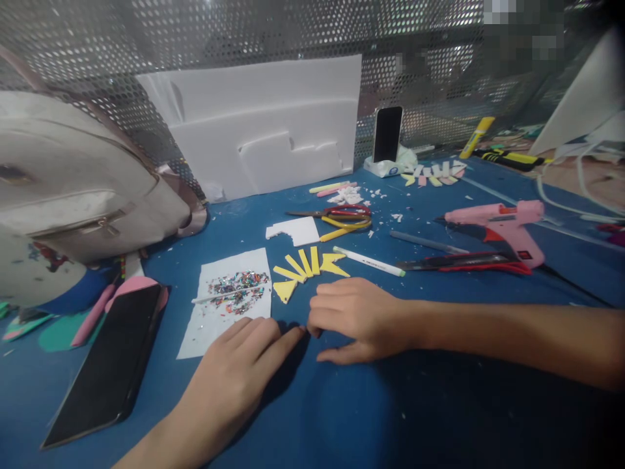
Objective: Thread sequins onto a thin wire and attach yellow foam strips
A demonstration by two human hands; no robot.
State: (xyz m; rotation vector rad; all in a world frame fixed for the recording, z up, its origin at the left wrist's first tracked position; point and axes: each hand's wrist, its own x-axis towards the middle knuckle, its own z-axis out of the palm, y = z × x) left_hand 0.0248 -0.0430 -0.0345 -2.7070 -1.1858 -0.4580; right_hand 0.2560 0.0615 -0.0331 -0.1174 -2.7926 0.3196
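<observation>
I had both hands down on the blue surface (371,417), fingertips nearly meeting just below a fan of yellow foam pieces (308,268). My left hand (244,361) lay flat, palm down, fingers stretched toward the right and gripping nothing; its knuckles overlapped the lower edge of a white paper sheet (195,332) that carried a scatter of multicoloured glitter (237,288) and a thin white stick (222,295). My right hand (354,316) was loosely curled, fingers bent under and thumb resting on the surface; whether it pinched anything small beneath the fingers I could not tell. The yellow pieces, narrow strips and triangles, lay apart from both hands, just beyond the right knuckles.

Farther back sat a white foam scrap (295,230), scissors with red and yellow handles (342,217), and a white marker (368,261). To the right a pink glue gun (498,225) rested beside a red-and-black utility knife (463,262). A dark phone (110,365) lay at my left, a pale backpack (73,195) behind it. A second phone (387,133) stood propped upright near a large white foam board (263,130) leaning on the perforated metal screen (195,32).
</observation>
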